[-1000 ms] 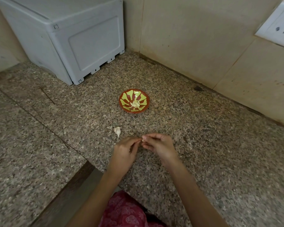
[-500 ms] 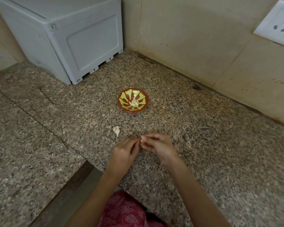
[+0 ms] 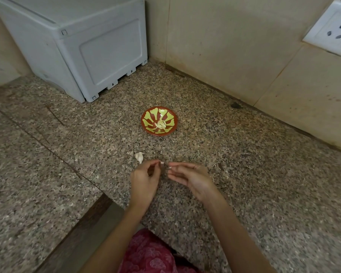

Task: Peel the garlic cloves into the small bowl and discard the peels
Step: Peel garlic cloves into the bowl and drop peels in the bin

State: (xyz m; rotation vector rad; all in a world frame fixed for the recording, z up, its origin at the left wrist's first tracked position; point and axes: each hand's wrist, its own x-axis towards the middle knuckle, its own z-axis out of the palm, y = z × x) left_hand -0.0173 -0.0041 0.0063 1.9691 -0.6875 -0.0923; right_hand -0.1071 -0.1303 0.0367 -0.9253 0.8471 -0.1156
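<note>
A small red bowl (image 3: 159,133) with a yellow-green pattern stands on the granite counter (image 3: 244,174), with peeled garlic cloves (image 3: 160,124) in its middle. One unpeeled clove (image 3: 139,157) lies on the counter, just beyond my left hand (image 3: 144,180). My left hand pinches a tiny pale bit between thumb and fingertip; it looks like peel. My right hand (image 3: 193,178) is a finger's width to the right of it. It pinches a small pale garlic clove (image 3: 169,168), mostly hidden by the fingertips.
A grey plastic appliance (image 3: 83,48) stands at the back left against the tiled wall. A white wall socket (image 3: 331,30) is at the upper right. The counter's front edge (image 3: 98,209) runs diagonally at the lower left. Small pale peel flecks lie scattered on the counter.
My two hands were joined at the fingertips on the clove; now they have drawn slightly apart, each keeping a small pale bit. The bowl and the loose clove have not moved.
</note>
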